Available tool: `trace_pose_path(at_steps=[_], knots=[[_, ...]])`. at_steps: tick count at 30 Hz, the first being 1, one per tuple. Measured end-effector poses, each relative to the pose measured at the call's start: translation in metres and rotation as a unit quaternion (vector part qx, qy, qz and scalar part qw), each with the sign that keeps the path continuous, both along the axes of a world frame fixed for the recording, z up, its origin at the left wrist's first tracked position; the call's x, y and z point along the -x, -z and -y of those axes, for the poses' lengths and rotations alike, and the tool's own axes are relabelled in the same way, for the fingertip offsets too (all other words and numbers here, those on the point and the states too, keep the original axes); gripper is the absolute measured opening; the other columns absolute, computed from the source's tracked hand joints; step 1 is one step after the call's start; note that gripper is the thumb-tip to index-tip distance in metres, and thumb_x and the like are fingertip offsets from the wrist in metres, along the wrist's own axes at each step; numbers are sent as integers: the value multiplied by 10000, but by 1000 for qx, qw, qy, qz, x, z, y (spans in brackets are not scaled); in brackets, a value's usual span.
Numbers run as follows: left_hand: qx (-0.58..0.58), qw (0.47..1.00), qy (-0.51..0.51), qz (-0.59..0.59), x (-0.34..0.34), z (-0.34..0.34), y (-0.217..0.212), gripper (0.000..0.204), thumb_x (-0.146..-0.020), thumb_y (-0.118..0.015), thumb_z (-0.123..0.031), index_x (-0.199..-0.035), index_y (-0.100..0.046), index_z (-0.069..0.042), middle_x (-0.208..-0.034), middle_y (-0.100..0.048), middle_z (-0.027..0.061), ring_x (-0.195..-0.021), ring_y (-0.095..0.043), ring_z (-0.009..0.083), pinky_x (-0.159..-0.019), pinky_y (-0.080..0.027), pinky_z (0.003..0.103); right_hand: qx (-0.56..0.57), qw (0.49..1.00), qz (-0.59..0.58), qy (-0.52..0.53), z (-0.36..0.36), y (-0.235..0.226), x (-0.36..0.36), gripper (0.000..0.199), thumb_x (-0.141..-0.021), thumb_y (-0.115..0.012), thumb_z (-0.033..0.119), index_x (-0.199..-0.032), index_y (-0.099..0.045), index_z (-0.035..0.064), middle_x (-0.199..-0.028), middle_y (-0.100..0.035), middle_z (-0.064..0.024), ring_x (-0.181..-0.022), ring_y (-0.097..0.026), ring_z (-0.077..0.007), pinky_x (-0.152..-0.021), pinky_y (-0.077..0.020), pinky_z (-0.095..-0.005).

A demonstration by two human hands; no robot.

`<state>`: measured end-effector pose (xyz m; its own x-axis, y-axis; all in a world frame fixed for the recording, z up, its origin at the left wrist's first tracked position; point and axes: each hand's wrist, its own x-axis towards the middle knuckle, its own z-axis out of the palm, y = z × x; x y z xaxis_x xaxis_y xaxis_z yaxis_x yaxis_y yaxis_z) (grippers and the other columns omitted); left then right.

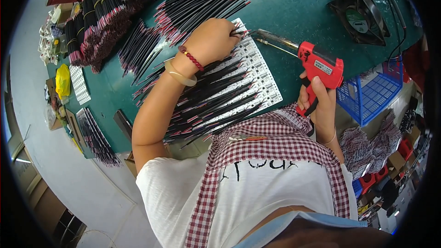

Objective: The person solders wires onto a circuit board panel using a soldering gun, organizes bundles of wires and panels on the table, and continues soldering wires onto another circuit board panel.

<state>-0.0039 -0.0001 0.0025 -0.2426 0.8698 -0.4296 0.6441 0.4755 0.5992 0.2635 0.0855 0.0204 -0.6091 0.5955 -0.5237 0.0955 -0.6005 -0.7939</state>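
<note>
The green worktable (294,4) carries everything, and the white circuit panel (257,71) lying on it serves as the landmark for all else. That panel is a long pale strip of small boards, its long axis running from its far end near the left hand down and toward the person's chest. Across the panel's near half lie many red-and-black wire leads (206,98), fanned side by side, their lengths crossing the panel's axis and trailing off its left edge. More loose leads (197,4) lie beyond the panel's far end, and banded wire bundles (98,14) are stacked well to the far left of it. A black fan (360,16) sits well off to the panel's right, a blue basket (372,94) below it at the table's right edge.

The right hand (319,103) is wrapped around the grip of a red soldering gun (319,66), just right of the panel. The gun's long metal tip (273,39) points leftward, reaching the panel's far end, with a thin rod beside it.

The left hand (216,41) rests on the panel's far end, fingers curled narrow and pinching what appears to be 1 lead right at the gun's tip; the exact grip is partly hidden. So the joint lies between the 2 hands, the left touching it, the right a gun's length away
</note>
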Motion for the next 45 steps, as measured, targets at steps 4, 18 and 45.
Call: trace_pose_path(at_steps=[4, 18, 45], knots=[[3, 1000, 6, -10, -1, -1, 0, 226, -860, -537, -154, -776, -604, 45, -514, -571, 85, -400, -541, 148, -456, -437, 281, -15, 1000, 22, -2, 3, 5, -5, 313, -903, -541, 254, -1011, -534, -40, -570, -493, -53, -443, -436, -92, -428, -376, -235], [-2, 999, 3, -44, -2, -1, 3, 229, -844, -509, -134, -727, -594, 43, -510, -576, 101, -411, -560, 164, -473, -461, 295, -40, 999, 14, -11, 6, 6, -7, 265, -910, -531, 236, -959, -534, -25, -572, -499, -58, -445, -447, -106, -436, -390, -241], [-194, 972, -118, -64, -50, 21, -17, 170, -698, -713, -22, -810, -590, 15, -666, -583, 134, -594, -585, 244, -555, -451, 323, -35, 999, -13, 11, -1, -2, -21, 361, -935, -459, 286, -1096, -483, -36, -559, -462, -59, -434, -391, -91, -434, -346, -228]])
